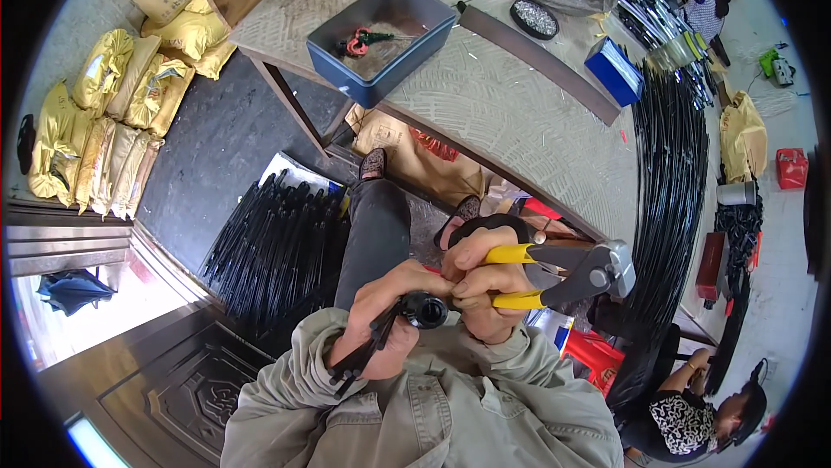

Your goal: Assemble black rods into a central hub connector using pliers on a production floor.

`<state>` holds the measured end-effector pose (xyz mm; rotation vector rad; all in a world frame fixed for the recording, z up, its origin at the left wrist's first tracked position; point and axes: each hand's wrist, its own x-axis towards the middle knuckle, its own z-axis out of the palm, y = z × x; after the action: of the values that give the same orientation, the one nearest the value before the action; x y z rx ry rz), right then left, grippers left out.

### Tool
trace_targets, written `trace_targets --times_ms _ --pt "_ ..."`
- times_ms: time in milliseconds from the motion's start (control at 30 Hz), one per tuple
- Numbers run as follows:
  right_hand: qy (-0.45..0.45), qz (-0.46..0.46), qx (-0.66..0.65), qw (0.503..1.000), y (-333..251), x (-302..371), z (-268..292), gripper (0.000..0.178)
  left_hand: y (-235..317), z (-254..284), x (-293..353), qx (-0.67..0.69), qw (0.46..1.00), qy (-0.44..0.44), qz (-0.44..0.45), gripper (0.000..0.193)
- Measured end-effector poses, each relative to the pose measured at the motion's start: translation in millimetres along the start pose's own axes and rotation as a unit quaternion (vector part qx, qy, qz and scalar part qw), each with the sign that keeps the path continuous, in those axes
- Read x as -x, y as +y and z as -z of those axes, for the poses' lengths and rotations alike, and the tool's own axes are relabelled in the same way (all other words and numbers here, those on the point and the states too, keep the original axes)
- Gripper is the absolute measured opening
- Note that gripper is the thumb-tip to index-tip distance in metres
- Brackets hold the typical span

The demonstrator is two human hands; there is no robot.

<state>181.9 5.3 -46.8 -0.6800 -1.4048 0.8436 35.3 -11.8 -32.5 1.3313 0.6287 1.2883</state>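
Close to my lap, my left hand [374,302] is closed around what looks like a black umbrella frame [423,310]. Its round hollow end faces up, and thin dark ribs fan out past the wrist. My right hand [492,282] grips a pair of pliers [597,276] by their yellow handles, with the grey metal head pointing off to the right. Fingertips of both hands meet beside the frame's round end. Whatever is pinched between them is too small to make out.
A worktable [519,130] ahead carries a grey-blue bin [381,35], a black dish [534,18] and a blue box [615,70]. Long black rods [671,182] lie to the right; a dark bundle [273,251] rests on the floor at left. A person [684,416] sits at lower right.
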Motion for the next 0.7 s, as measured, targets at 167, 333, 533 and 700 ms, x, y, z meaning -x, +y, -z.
trace_targets --times_ms 167,333,533,700 --pt "-0.041 0.023 0.004 0.999 -5 -4 1 0.013 7 -2 -2 0.002 1.0 -0.005 0.009 0.042" --pt "-0.053 0.05 0.037 0.997 -9 -9 1 0.013 11 -6 -5 -0.025 0.999 -0.005 0.024 0.05" --pt "-0.081 0.032 0.047 0.995 -20 -12 3 0.012 7 -6 -2 -0.011 1.0 0.012 -0.009 0.044" --pt "-0.084 0.029 0.048 0.995 -19 -9 4 0.013 8 -7 -2 0.008 1.0 0.002 -0.004 0.048"
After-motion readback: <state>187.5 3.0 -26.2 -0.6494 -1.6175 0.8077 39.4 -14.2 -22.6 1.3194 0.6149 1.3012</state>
